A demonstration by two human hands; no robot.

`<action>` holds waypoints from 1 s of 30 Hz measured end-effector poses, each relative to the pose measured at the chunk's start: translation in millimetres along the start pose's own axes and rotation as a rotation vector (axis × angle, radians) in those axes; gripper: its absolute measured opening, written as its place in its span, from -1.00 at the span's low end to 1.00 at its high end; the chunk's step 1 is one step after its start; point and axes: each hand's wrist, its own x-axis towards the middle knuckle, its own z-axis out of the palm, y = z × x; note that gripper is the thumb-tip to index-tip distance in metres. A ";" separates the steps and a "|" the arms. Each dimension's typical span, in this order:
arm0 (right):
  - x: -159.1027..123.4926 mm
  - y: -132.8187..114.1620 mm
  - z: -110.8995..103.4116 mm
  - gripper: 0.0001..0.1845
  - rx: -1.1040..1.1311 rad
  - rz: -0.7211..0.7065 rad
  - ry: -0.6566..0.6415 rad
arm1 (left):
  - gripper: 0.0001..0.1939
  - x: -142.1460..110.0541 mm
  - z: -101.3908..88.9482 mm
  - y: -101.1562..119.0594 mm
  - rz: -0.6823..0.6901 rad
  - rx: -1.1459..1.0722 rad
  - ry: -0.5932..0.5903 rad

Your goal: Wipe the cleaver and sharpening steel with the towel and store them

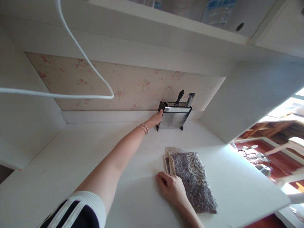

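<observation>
My left hand [156, 118] reaches far across the white surface and grips the left side of a knife block [174, 119]. The block has a black frame and a clear front, and stands upright near the back wall. Out of its top stick a black handle [180, 96] and a wider, speckled dark handle [190, 99]. Closer to me lies a folded, shaggy grey-and-cream mat [193, 180]. My right hand [173, 189] rests with curled fingers at the mat's left edge, and nothing shows in it.
A white cable [83, 53] hangs in front at upper left. Overhead is a white shelf [166, 38] with plastic bottles [217, 11]. White panels [249, 91] enclose the white worktop [95, 152] at the sides. Shiny metal items [256, 158] show beyond the right edge.
</observation>
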 end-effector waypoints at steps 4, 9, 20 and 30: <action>1.0 13.4 -0.6 -0.65 0.006 0.019 0.033 | -0.29 -62.6 -7.8 -37.1 -0.031 0.091 0.079; 2.6 37.0 -11.1 -0.65 -0.022 -0.006 -0.024 | -0.47 -167.9 -23.3 -91.5 -0.076 0.156 0.130; 10.5 40.4 -21.9 -0.68 -0.254 -0.005 0.001 | -0.60 -304.6 -47.2 -123.0 -0.222 -0.029 0.067; 53.9 -120.1 48.3 -0.51 0.298 -0.139 -0.193 | -0.85 -304.4 -46.3 -127.8 -0.101 -0.129 0.069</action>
